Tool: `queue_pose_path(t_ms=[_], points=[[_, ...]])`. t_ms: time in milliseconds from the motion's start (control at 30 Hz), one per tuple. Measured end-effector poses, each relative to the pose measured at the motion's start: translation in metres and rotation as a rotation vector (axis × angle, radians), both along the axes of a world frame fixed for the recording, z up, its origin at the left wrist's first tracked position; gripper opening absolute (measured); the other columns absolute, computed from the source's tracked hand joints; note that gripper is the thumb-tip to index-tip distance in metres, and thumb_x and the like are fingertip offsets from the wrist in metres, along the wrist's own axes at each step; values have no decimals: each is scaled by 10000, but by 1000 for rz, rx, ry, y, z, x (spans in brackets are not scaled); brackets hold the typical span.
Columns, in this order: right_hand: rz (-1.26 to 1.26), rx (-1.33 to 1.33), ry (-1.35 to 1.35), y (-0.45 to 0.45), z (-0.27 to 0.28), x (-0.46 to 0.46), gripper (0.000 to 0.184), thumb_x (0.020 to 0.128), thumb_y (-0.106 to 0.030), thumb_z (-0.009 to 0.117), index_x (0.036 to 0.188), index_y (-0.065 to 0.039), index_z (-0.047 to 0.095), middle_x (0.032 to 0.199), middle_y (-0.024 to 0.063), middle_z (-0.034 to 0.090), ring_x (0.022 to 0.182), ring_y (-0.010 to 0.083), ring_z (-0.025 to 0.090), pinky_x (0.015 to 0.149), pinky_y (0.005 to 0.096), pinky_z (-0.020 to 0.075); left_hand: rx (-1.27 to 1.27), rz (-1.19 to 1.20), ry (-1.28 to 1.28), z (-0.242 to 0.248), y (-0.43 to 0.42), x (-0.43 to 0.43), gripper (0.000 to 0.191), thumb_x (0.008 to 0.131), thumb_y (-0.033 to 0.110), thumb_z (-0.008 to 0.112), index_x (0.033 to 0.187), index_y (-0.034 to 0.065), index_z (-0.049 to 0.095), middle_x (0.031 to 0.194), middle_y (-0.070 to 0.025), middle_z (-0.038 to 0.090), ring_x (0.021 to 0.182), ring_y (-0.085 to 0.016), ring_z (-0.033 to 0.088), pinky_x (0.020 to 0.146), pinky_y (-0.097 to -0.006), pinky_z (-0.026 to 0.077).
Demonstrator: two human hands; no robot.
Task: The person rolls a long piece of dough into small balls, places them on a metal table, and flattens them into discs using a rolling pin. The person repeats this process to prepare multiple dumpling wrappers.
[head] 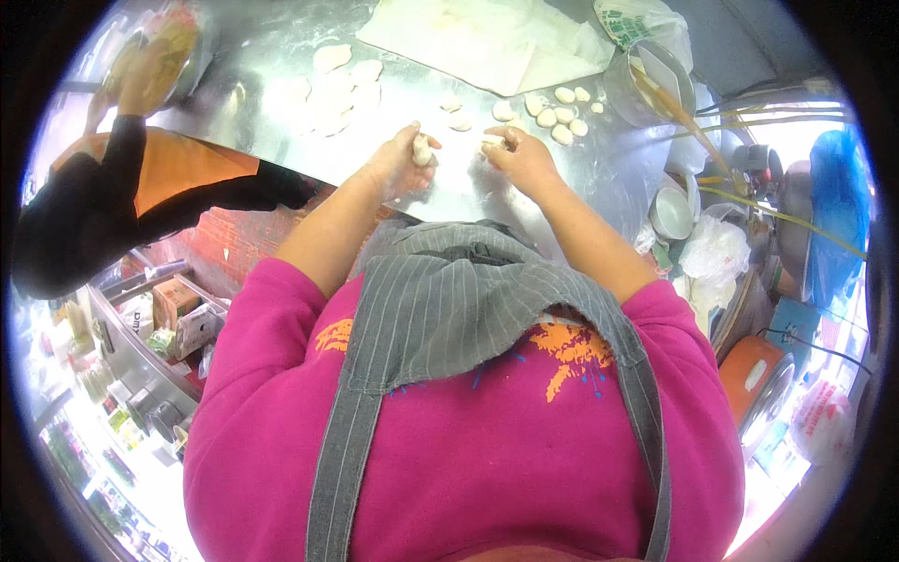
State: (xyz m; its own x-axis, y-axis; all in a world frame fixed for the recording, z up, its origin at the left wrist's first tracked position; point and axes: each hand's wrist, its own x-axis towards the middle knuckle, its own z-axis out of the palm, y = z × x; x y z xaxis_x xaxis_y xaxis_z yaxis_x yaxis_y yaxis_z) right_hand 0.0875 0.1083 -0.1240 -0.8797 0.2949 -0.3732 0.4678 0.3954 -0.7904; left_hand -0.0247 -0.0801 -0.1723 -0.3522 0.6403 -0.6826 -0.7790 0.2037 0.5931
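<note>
My left hand is closed around a lump of dough, whose pale end shows between thumb and fingers. Across from it, my right hand pinches a small dough piece between thumb and forefinger. Both hands are just above the floured metal worktop. Beyond my right hand lie several small dough balls. Two flattened dough pieces rest between and beyond the hands. Farther left is a group of flattened dough rounds, washed out by glare.
A pale cloth covers the worktop's far part. At the right stand a metal pot with a wooden stick and a bowl. A co-worker's arm reaches to a basin at left. Below is an open drawer.
</note>
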Motion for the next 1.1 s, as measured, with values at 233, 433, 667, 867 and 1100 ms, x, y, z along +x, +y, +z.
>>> queue_pose_path(t_ms=[233,433,667,867,1100], points=[[24,208,409,1,-14,-8,386,839,-309,571,1131,-63,621,1134,183,610,1056,306,576,917,365,443,421,306,-221,34,20,18,410,901,116,439,1293,-6,427,1152,-136,533,1104,-278,510,960,-417,434],[271,529,612,-27,44,-25,501,795,-341,620,1230,-101,550,1305,164,512,1272,316,410,1095,481,243,650,255,-440,75,43,41,532,957,379,368,1384,64,346,1379,-142,425,1270,-277,415,1071,-426,314],[244,426,556,-44,46,-25,620,804,-423,586,1308,-85,459,1384,194,410,1317,357,337,1104,513,202,495,179,-195,86,75,52,753,919,631,288,1407,56,291,1455,-172,316,1331,-332,331,1087,-443,296],[356,379,640,-17,22,-9,570,807,-361,612,1296,-95,489,1336,169,480,1304,334,374,1101,508,219,518,336,-295,85,79,40,849,904,684,170,1424,19,262,1494,-181,250,1364,-311,285,1115,-448,247],[95,508,750,0,10,-29,567,818,-358,595,1312,-106,478,1338,155,483,1314,332,363,1099,519,211,473,283,-257,68,100,49,665,963,539,266,1401,41,312,1421,-151,373,1295,-325,367,1083,-440,294]])
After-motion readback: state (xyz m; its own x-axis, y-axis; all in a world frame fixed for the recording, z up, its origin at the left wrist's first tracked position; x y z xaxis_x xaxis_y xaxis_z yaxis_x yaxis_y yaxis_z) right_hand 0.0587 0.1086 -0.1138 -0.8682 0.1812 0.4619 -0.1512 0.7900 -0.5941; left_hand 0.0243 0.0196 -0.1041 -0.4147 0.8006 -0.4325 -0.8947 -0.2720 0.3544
